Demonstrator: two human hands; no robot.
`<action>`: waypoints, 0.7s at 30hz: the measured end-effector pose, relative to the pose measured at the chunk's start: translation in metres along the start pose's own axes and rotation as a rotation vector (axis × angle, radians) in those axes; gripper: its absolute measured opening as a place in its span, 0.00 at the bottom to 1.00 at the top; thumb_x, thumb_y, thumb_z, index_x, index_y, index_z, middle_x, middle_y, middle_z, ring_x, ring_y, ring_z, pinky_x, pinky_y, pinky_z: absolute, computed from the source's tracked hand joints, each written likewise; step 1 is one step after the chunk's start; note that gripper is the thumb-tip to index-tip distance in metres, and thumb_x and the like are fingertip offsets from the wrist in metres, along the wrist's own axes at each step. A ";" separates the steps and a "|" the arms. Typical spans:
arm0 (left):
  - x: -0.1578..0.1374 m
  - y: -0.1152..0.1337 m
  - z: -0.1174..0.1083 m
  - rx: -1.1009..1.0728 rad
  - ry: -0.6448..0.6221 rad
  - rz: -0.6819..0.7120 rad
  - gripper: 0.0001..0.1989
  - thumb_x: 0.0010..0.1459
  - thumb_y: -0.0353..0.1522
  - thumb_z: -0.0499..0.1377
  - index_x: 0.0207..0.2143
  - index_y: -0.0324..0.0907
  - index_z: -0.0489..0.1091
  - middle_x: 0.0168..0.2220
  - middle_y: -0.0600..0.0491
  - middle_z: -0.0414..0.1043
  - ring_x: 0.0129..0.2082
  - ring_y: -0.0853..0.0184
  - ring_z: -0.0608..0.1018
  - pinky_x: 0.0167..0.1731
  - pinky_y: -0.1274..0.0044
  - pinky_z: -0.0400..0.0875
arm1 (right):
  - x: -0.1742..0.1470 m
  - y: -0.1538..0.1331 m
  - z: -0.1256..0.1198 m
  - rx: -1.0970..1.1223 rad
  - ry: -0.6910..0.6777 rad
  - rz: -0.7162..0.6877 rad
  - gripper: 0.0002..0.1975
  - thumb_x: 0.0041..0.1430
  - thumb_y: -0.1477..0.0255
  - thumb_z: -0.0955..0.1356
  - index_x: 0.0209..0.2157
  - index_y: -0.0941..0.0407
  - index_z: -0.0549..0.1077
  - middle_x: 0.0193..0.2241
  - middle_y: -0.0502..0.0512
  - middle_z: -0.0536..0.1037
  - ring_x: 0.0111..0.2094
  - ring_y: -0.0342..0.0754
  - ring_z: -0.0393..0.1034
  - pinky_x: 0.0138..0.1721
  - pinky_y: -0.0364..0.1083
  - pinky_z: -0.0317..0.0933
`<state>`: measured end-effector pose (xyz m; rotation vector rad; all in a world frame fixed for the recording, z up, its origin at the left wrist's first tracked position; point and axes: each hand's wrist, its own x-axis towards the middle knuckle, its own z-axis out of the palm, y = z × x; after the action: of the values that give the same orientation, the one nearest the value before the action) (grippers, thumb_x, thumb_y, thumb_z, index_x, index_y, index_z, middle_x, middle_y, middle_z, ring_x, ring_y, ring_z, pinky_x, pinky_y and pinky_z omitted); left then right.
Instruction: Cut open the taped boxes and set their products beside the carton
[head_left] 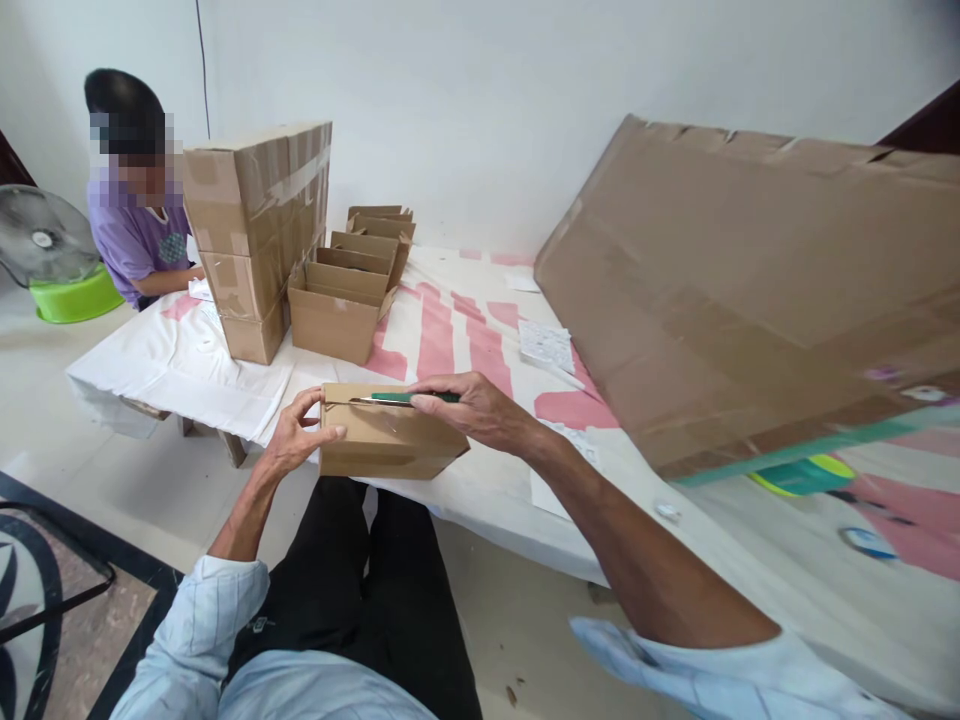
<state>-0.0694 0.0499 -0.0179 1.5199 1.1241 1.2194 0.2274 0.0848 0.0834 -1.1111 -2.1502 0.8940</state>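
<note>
In front of me, at the near edge of the table, a small brown cardboard box point(390, 435) lies with its seam facing up. My left hand point(291, 432) grips the box's left end, thumb on the near side and fingers at the top corner. A slim green-handled utility knife point(394, 397) is in my right hand point(472, 408), lying along the top seam with its thin metal blade pointing left. The underside of the box is hidden.
Left of centre stand a tall stack of taped cartons point(259, 225) and several open boxes point(341, 300). A large cardboard sheet point(735, 290) leans at the right. Papers point(546, 346) lie on the white-and-pink cloth point(472, 345). A person in purple point(139, 240) sits at far left beside a fan point(41, 238).
</note>
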 end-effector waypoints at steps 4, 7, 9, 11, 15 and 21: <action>-0.001 0.001 -0.001 0.017 -0.010 -0.002 0.29 0.53 0.45 0.74 0.56 0.48 0.77 0.68 0.45 0.67 0.65 0.47 0.73 0.58 0.60 0.74 | 0.002 -0.003 -0.003 -0.014 -0.024 -0.007 0.20 0.62 0.55 0.69 0.39 0.54 0.87 0.40 0.56 0.88 0.42 0.56 0.81 0.43 0.51 0.71; -0.002 0.003 0.000 0.031 -0.006 -0.005 0.28 0.54 0.44 0.73 0.56 0.49 0.77 0.68 0.45 0.67 0.66 0.47 0.72 0.59 0.59 0.73 | 0.003 -0.007 -0.006 -0.022 -0.039 -0.009 0.20 0.62 0.55 0.68 0.38 0.54 0.87 0.40 0.56 0.88 0.41 0.56 0.81 0.42 0.51 0.71; -0.003 0.004 0.001 0.025 0.003 -0.003 0.29 0.53 0.44 0.73 0.57 0.50 0.77 0.69 0.46 0.67 0.66 0.47 0.72 0.58 0.60 0.75 | 0.003 -0.010 -0.007 -0.023 -0.054 -0.008 0.20 0.62 0.55 0.69 0.38 0.54 0.87 0.40 0.56 0.88 0.41 0.56 0.80 0.42 0.50 0.70; -0.003 0.004 0.002 0.016 0.006 0.000 0.30 0.53 0.44 0.74 0.57 0.50 0.77 0.69 0.46 0.66 0.66 0.47 0.73 0.56 0.61 0.76 | 0.003 -0.012 -0.008 -0.027 -0.066 -0.008 0.20 0.62 0.55 0.69 0.39 0.54 0.87 0.40 0.56 0.88 0.40 0.56 0.80 0.42 0.50 0.71; -0.003 0.004 0.001 0.026 -0.002 0.000 0.29 0.53 0.44 0.73 0.57 0.50 0.77 0.69 0.46 0.66 0.66 0.47 0.73 0.56 0.62 0.77 | 0.003 -0.013 -0.009 -0.043 -0.072 -0.017 0.20 0.62 0.55 0.69 0.39 0.54 0.87 0.39 0.56 0.88 0.39 0.55 0.80 0.42 0.50 0.71; -0.003 0.005 0.001 0.037 0.005 -0.006 0.29 0.53 0.44 0.73 0.57 0.50 0.77 0.69 0.45 0.66 0.65 0.48 0.73 0.55 0.62 0.76 | 0.004 -0.013 -0.010 -0.136 -0.070 -0.079 0.19 0.64 0.58 0.67 0.41 0.53 0.88 0.38 0.55 0.88 0.37 0.53 0.79 0.38 0.49 0.69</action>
<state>-0.0683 0.0458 -0.0137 1.5410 1.1600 1.2052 0.2264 0.0856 0.0997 -1.0661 -2.3250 0.7712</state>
